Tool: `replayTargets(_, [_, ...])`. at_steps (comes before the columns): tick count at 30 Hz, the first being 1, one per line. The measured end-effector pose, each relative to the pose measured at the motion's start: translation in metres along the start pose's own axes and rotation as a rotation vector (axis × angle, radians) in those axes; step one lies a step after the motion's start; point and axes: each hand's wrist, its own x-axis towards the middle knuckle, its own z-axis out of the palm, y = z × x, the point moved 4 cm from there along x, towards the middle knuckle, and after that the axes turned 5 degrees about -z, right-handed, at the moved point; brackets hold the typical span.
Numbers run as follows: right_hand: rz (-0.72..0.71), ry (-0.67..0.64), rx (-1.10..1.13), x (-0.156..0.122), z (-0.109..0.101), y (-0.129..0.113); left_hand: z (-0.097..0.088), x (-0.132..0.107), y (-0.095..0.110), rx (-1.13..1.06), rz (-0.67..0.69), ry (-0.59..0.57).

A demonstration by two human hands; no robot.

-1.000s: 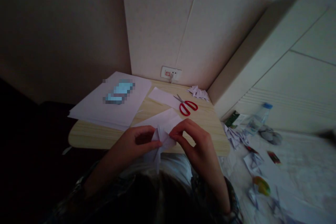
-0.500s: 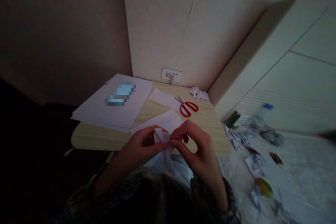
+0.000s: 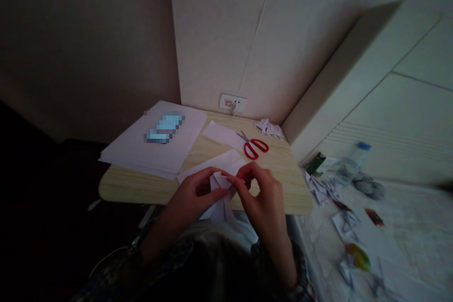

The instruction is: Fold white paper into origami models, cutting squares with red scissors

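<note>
White sheet stack (image 3: 184, 134) at counter's (image 3: 134, 186) left edge, 1 pixelated blue item (image 3: 165, 127) on top. Left hand (image 3: 198, 191) grips folded paper (image 3: 220, 181) by middle of front edge. Red-handled scissors (image 3: 249, 141) lie nearer back edge, blades parted. Right hand (image 3: 268, 193) pinches folded paper's right side. Folded pieces (image 3: 271, 129) at back right corner.

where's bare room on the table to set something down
Bare wood right of the scissors and right hand, to the table's edge; also between the stack and front edge, left of the left hand. Crowded: the middle, with sheets and held paper.
</note>
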Motion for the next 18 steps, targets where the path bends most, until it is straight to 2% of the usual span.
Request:
replayTargets(6, [0.095, -0.033, 0.125, -0.002, 0.0, 0.004, -0.001, 0.001, -0.001, 0.017, 0.045, -0.004])
replayTargets(12, [0.107, -0.047, 0.17, -0.001, 0.002, 0.008, -0.003, 0.004, 0.001, 0.009, 0.069, 0.019])
replayTargets(18, [0.075, -0.048, 0.172, 0.012, 0.004, 0.005, -0.005, 0.005, 0.015, 0.024, 0.103, 0.065])
